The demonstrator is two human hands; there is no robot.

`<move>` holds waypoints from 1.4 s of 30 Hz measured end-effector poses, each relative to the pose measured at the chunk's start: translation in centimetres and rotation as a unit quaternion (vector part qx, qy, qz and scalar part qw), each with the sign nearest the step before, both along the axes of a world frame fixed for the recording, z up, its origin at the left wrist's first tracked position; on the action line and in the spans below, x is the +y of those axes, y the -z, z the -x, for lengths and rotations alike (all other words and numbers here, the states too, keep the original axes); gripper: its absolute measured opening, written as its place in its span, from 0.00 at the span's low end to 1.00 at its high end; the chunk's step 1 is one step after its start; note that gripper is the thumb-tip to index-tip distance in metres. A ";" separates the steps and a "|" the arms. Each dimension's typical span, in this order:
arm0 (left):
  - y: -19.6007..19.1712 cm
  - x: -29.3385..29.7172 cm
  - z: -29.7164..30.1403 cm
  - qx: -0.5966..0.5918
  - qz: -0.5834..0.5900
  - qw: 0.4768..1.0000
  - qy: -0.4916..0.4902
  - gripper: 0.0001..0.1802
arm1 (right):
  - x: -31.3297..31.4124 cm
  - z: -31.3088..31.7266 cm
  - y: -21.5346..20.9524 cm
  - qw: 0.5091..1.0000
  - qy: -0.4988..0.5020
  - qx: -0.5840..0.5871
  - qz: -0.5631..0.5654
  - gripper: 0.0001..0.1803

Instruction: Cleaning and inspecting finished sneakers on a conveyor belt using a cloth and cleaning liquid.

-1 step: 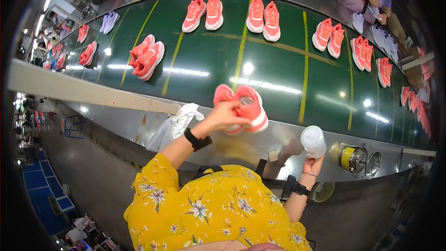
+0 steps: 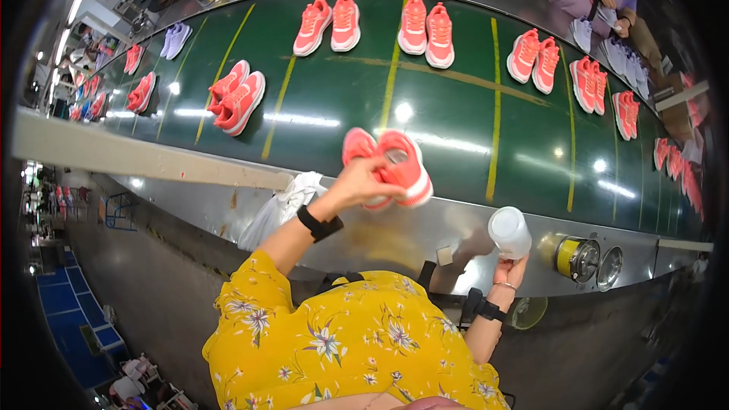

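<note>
Via head cam I have both hands in view, set apart. L hand [image 2: 359, 183]: thumb + fingers clamped on coral shoes [image 2: 412, 172], a pair side by side, pos. over near edge of green belt [image 2: 452, 110]; I can't tell if soles touch it. R hand [image 2: 511, 267]: fingers round near end of white bottle [image 2: 509, 233], held over metal ledge [image 2: 380, 239]. R of bottle, on ledge: metal canister [image 2: 581, 259] w/ yellow band, round metal dish [image 2: 610, 268] just beside. White bundle [image 2: 305, 186]: nr L wrist, at end of beige rail [image 2: 152, 144]. Far belt: spaced coral pairs [image 2: 345, 24].
</note>
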State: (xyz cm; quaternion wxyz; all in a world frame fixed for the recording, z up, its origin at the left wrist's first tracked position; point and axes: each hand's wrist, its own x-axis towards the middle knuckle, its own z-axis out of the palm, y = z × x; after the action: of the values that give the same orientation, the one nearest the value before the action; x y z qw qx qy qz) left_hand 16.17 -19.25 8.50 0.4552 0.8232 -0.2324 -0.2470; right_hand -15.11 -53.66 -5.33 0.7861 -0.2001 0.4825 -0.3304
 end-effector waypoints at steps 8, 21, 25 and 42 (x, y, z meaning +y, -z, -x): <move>8.1 3.0 -15.5 -0.242 -0.303 0.922 0.010 0.29 | 0.2 -2.1 -0.7 0.999 0.023 0.044 0.022 0.22; 5.1 -15.1 -31.0 -0.316 -0.273 0.908 0.012 0.40 | -2.7 -7.5 -3.1 0.894 -0.009 0.283 0.348 0.21; 8.6 -24.1 -36.3 -0.411 -0.242 0.877 -0.050 0.50 | -2.1 -9.3 -6.6 0.804 -0.019 0.392 0.446 0.22; 13.7 -28.0 -37.1 -0.264 -0.337 0.902 -0.053 0.57 | -8.2 -3.3 -5.0 0.513 0.021 0.569 0.642 0.25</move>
State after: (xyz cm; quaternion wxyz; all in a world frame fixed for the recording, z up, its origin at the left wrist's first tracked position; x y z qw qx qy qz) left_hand 53.27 -47.23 -5.15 0.0850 0.9737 -0.2028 -0.0598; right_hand -11.84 -61.82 -0.29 -0.0067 -0.7851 0.4873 -0.3823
